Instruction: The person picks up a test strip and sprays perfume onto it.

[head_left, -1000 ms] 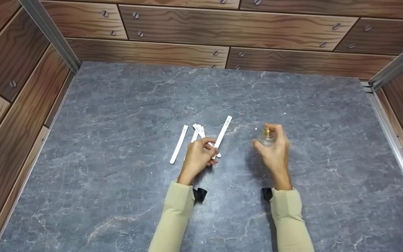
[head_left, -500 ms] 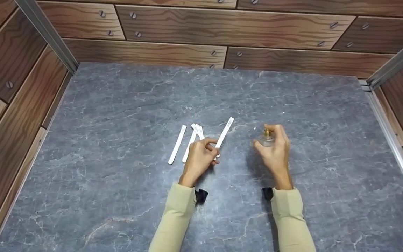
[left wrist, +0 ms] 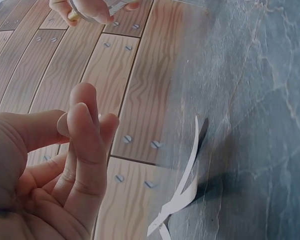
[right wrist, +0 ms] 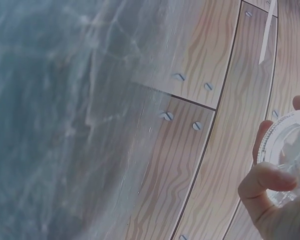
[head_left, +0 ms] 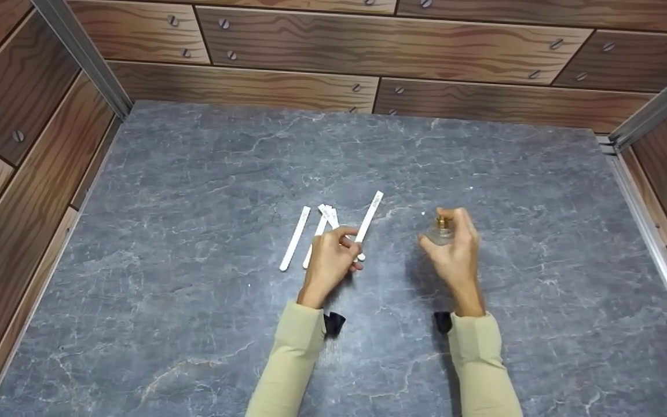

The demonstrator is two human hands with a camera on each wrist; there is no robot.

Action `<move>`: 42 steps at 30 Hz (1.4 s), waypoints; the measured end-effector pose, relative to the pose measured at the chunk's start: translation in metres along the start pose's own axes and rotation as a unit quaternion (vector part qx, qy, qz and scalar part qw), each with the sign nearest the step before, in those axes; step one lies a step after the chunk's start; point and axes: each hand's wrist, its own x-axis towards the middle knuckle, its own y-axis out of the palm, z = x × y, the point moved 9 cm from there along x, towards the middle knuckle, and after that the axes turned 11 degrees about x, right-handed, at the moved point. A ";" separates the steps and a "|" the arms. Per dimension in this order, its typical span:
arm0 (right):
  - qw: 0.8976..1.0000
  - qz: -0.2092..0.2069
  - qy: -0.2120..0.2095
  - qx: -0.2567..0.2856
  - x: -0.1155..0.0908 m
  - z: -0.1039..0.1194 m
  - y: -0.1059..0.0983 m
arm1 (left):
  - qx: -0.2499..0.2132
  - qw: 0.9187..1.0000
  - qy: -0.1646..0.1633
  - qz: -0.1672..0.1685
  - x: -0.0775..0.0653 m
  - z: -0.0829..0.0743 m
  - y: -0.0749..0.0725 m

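My left hand (head_left: 329, 260) pinches the lower end of a white paper test strip (head_left: 370, 215), which slants up and to the right, with small print near its top end. Right of it, my right hand (head_left: 458, 249) holds a clear glass perfume bottle (head_left: 440, 234), its index finger on the gold sprayer (head_left: 441, 221). The sprayer side faces the strip across a short gap. In the right wrist view the round ridged base of the bottle (right wrist: 270, 142) shows between thumb and fingers. Several more test strips (head_left: 317, 237) lie on the table, partly hidden by the left hand.
A single test strip (head_left: 294, 238) lies apart at the left of the others. The grey marbled table (head_left: 194, 174) is bounded by wood-patterned walls (head_left: 287, 46) at the back and sides. Tiny white specks (head_left: 423, 213) dot the tabletop.
The right index finger sits slightly lower, and less of the gold sprayer shows above the bottle. The left hand and its test strip stay almost in place.
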 end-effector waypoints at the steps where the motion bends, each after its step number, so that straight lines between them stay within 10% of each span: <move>1: 1.000 0.001 0.001 0.000 0.000 0.000 0.000 | 0.000 1.000 0.000 -0.001 0.000 0.000 0.000; 42: 0.997 -0.067 -0.009 -0.025 0.000 0.003 -0.012 | -0.022 1.000 -0.016 0.006 0.002 0.001 -0.003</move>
